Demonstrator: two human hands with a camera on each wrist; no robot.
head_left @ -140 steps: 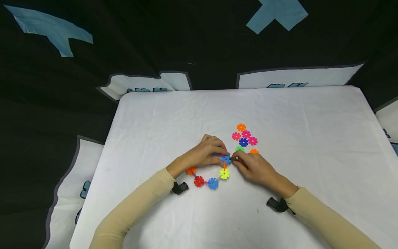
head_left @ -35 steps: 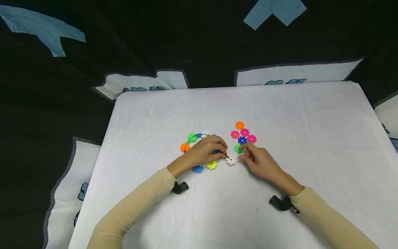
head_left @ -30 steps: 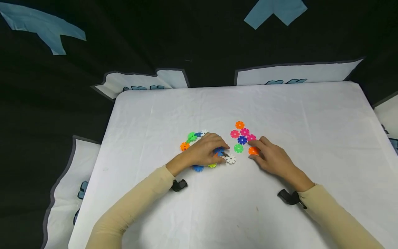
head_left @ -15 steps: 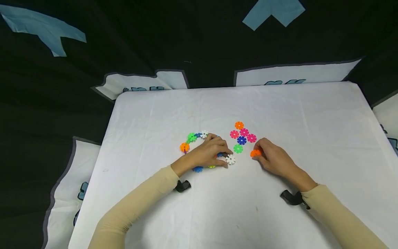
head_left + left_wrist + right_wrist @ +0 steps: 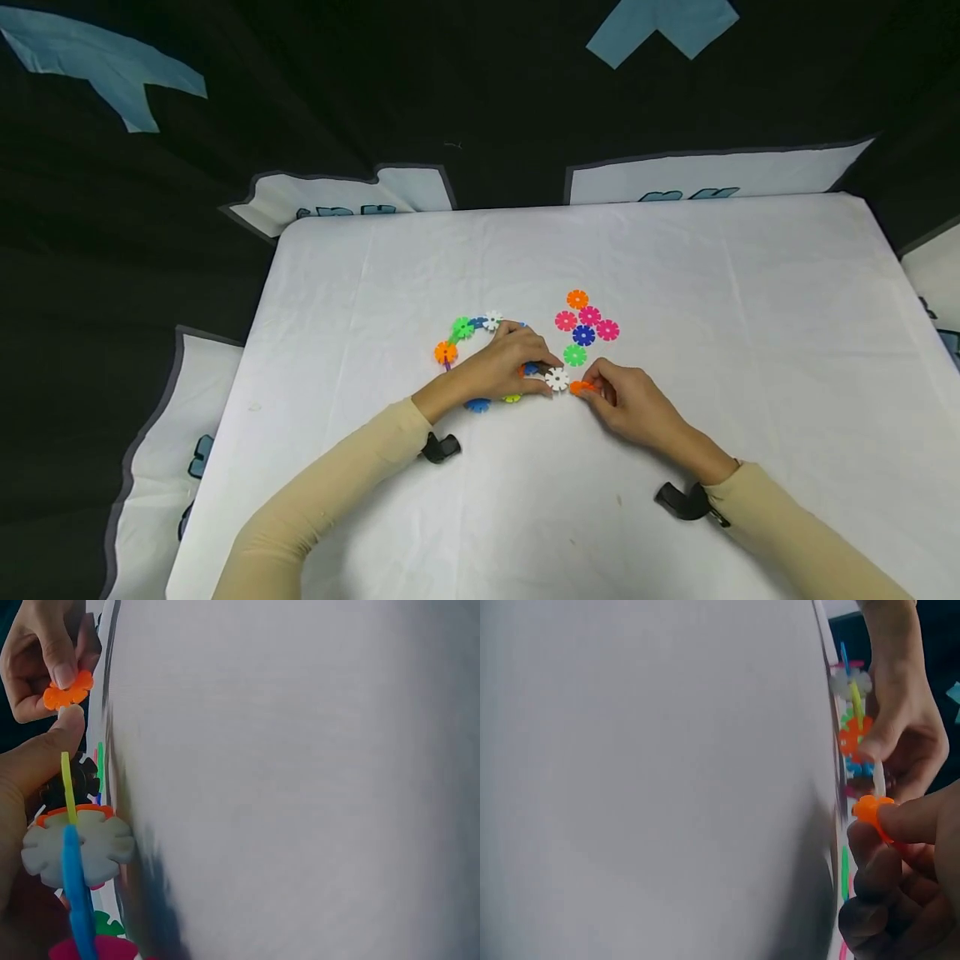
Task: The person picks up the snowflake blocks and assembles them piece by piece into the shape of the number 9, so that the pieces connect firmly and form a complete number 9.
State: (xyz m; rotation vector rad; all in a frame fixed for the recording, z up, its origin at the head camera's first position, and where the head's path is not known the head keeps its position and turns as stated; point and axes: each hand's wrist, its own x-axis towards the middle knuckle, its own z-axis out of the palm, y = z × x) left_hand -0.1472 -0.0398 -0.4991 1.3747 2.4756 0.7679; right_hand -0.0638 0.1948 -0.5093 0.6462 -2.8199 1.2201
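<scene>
In the head view, my left hand (image 5: pixel 510 364) grips the end of a chain of notched plastic discs, its thumb and fingers around a white disc (image 5: pixel 557 380). A brown disc (image 5: pixel 79 778), a yellow disc (image 5: pixel 68 787) and a blue disc (image 5: pixel 78 885) of that chain show in the left wrist view. Just right of the white disc, my right hand (image 5: pixel 633 400) pinches an orange disc (image 5: pixel 582 387) turned nearly edge-on. In the right wrist view this orange disc is against the white disc (image 5: pixel 879 778) or very close to it; whether their slots engage I cannot tell. My left hand hides part of the chain.
Several loose discs lie behind my hands, among them a green disc (image 5: pixel 575 355), a dark blue disc (image 5: pixel 583 335) and an orange disc (image 5: pixel 577 299). The chain curves left past an orange disc (image 5: pixel 446 352). A white cloth covers the table (image 5: pixel 420 517).
My right hand let go of the white disc at the chain's end, moved right, picked up the loose orange disc and brought it back left beside the white one. My left hand kept the chain.
</scene>
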